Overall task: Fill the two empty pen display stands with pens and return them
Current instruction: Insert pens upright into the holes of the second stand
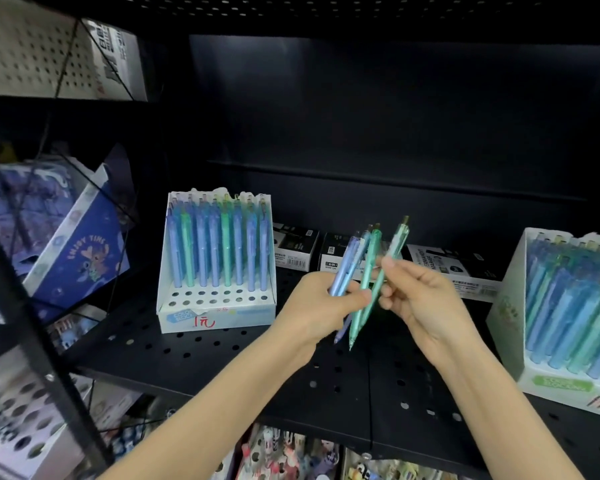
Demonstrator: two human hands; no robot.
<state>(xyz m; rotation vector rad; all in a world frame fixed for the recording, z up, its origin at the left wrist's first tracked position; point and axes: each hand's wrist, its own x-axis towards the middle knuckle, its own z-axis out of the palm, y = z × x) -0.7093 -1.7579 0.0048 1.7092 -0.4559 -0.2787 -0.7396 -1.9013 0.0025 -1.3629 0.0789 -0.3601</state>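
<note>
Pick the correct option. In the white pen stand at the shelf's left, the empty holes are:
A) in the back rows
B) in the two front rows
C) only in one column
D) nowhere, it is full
B: pens fill the back rows of the white pen stand, and its two front rows of holes are bare.

Likely a stationery shop — price-marked pen stands on perforated shelving.
</note>
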